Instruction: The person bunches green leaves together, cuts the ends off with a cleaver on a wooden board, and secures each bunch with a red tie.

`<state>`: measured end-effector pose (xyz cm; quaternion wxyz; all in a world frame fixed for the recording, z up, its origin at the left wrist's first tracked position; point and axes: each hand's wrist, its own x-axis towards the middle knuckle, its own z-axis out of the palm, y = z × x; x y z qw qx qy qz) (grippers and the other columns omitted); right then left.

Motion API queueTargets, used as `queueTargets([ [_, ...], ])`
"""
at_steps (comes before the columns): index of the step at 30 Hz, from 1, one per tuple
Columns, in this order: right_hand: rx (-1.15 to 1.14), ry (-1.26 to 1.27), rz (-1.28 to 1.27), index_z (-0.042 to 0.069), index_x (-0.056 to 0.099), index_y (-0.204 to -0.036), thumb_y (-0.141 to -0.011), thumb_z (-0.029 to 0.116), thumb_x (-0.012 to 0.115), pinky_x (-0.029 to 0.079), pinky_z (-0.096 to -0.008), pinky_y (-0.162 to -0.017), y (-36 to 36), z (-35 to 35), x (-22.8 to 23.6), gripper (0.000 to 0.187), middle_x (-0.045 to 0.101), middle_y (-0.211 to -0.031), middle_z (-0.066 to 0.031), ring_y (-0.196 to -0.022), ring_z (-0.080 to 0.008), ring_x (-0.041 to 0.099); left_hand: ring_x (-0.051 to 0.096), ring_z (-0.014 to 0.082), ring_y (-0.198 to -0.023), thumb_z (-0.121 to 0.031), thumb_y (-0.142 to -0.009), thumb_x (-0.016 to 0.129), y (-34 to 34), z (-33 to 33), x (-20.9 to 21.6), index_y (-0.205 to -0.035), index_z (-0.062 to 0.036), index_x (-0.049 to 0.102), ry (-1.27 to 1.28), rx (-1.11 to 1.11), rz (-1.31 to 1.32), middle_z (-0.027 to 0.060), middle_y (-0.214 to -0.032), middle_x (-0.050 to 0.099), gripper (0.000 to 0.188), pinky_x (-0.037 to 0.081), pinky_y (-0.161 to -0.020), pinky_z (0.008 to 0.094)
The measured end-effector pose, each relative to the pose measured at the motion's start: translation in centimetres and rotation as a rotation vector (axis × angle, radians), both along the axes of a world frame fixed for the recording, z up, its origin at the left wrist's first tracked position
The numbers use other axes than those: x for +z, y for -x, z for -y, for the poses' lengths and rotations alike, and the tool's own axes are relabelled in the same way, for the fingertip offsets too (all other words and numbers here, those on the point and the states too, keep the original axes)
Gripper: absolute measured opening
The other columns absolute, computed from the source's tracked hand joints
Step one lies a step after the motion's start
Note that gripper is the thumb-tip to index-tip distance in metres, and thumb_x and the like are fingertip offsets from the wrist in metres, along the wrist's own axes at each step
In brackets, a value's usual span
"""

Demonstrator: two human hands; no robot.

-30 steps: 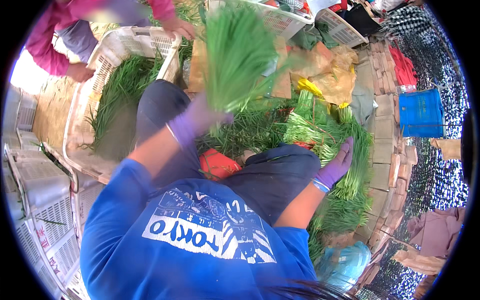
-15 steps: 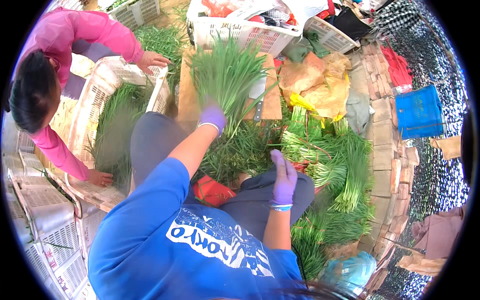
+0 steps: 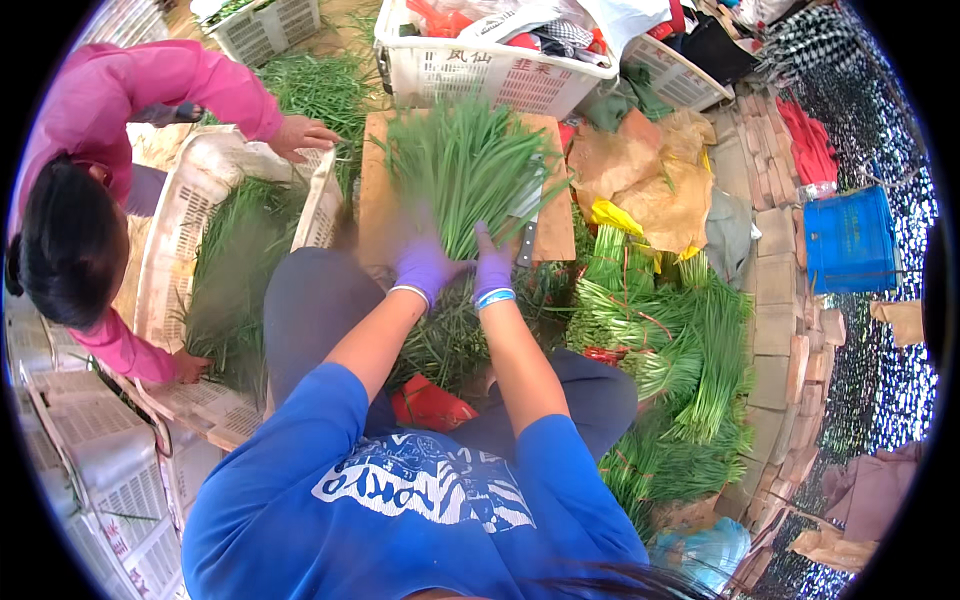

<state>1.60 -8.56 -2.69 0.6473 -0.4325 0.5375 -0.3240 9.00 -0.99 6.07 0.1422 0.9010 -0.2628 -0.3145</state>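
A big loose bunch of garlic chives lies over a brown board, its leaf tips pointing away from me. Both my hands wear purple gloves. My left hand is wrapped round the stem end from the left. My right hand grips the same end from the right, thumb up along the stems. Partly under the leaves, a knife rests at the board's right side, handle toward me.
Tied chive bundles are piled to my right. Loose chives cover the ground before me. At left, a person in pink reaches over a white crate of chives. Another white crate holds cloths and bags behind the board.
My right hand has moved from above my right knee up and left onto the stem end. The bunch has come down flatter on the board, still in my left hand.
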Motion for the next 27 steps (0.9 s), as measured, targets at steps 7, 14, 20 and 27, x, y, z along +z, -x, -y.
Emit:
queueTargets([
  [7,-0.074,0.970,-0.381,-0.001,0.047,-0.114,-0.077,0.019,0.059,0.029,-0.0423,-0.098,-2.5,1.5,7.4,0.044,0.041,-0.123,-0.0222,-0.113,-0.0379,0.039,0.014,0.0436,-0.128,-0.032,-0.053,0.081,0.7,-0.6,-4.6,-0.138,-0.0110,-0.002,0.144,0.115,0.172,0.0325,-0.136,0.010,0.121,0.026,-0.101,0.0438],
  [14,0.721,0.867,-1.224,0.022,0.055,-0.115,-0.067,0.031,0.061,0.012,-0.0502,-0.104,-7.8,11.6,8.1,0.049,0.023,-0.140,-0.0138,-0.130,-0.0344,0.015,0.040,0.0498,-0.109,-0.023,-0.056,0.078,0.8,0.1,-4.2,-0.138,-0.0145,-0.006,0.151,0.174,0.066,0.0317,-0.137,0.000,0.117,0.040,-0.090,0.0425],
  [20,1.162,0.631,-1.352,0.024,0.050,-0.121,-0.069,0.033,0.059,0.010,-0.0538,-0.103,-10.5,13.3,6.4,0.053,0.022,-0.141,-0.0113,-0.129,-0.0350,0.018,0.043,0.0507,-0.105,-0.026,-0.056,0.078,0.7,0.0,-4.6,-0.137,-0.0151,-0.008,0.108,0.184,0.056,0.0364,-0.135,0.003,0.119,0.040,-0.088,0.0437],
  [27,1.020,0.831,-1.265,0.008,0.065,-0.091,-0.069,0.029,0.056,0.045,-0.0381,-0.082,-8.2,19.9,4.8,0.031,0.061,-0.098,-0.0147,-0.091,-0.0315,0.058,0.042,0.0501,-0.106,-0.028,-0.056,0.077,1.0,0.1,-4.2,-0.137,-0.0136,-0.008,0.107,0.139,0.042,0.0358,-0.135,0.005,0.119,0.039,-0.088,0.0443],
])
